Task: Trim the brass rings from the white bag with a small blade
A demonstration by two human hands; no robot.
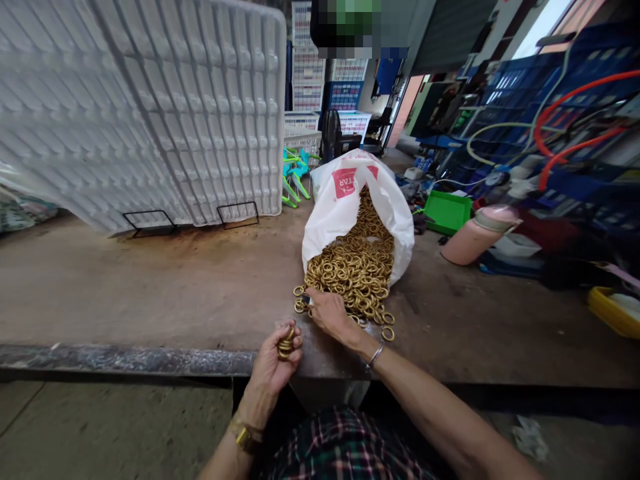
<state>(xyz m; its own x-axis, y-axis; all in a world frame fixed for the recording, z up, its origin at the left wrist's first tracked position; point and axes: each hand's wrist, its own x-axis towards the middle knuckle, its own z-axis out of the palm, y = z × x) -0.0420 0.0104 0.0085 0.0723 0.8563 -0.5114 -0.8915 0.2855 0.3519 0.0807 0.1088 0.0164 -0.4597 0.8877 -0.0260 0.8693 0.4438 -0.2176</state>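
Observation:
My left hand (280,357) is just above the table's front edge, palm up, its fingers curled round a small stack of brass-coloured rings (285,345). A large heap of the same rings (357,270) spills from the mouth of a white plastic bag (325,213) with red print, lying on its side. My right hand (327,312) is at the heap's near left edge. Its fingers point left and are pressed together beside a few loose rings (299,291); whatever is between the fingertips is hidden. Something black and white is wrapped round a finger.
White ribbed plastic trays (215,113) stand on edge at the left, against black wire holders (150,223). Right of the bag are a green tray (447,212), a pink bottle (480,233) and orange hose (545,127). Stacked crates (345,95) stand behind; a yellow container (613,313) sits far right.

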